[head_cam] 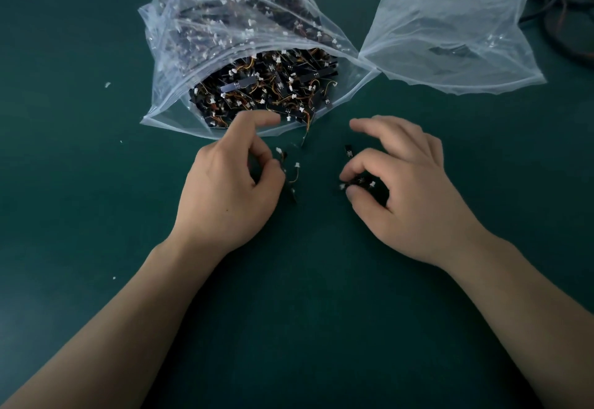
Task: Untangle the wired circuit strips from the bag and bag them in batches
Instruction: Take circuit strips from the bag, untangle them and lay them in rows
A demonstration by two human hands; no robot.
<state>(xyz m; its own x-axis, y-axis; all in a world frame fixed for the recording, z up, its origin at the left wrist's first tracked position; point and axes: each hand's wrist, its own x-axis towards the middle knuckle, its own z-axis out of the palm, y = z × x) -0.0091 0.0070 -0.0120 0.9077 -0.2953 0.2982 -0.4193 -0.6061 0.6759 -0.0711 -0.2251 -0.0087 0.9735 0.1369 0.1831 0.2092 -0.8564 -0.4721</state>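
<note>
Down on the dark green tabletop [96,231] we note two clear plastic bags. The large bag [199,22] lies at centre top with its mouth open toward us. It is packed with a tangle of circuit strips [266,87]: black strips, white connectors, thin orange and yellow wires. The second bag [450,6] lies just to its right, its corner touching the large bag's lip. It looks nearly flat, with only a few dark strips [450,51] showing through the film.

Both hands work just in front of the large bag's mouth, near each other but apart. The left hand [225,190] has its fingers curled in, thumb and fingertips pinching a small clump [289,177] of strips. White connectors and a loop of orange wire stick out to its right. Its index finger reaches up over the bag's lip. The right hand [408,193] is also partly closed, with thumb and a curled finger pinching a small bundle [360,183] of strips. Two white connectors show there, and its index finger is stretched out to the left. How many strips either hand holds, we cannot tell.

A few white scraps [107,84] lie on the tabletop to the left. Dark cables [562,22] lie at the far right corner, behind the second bag.
</note>
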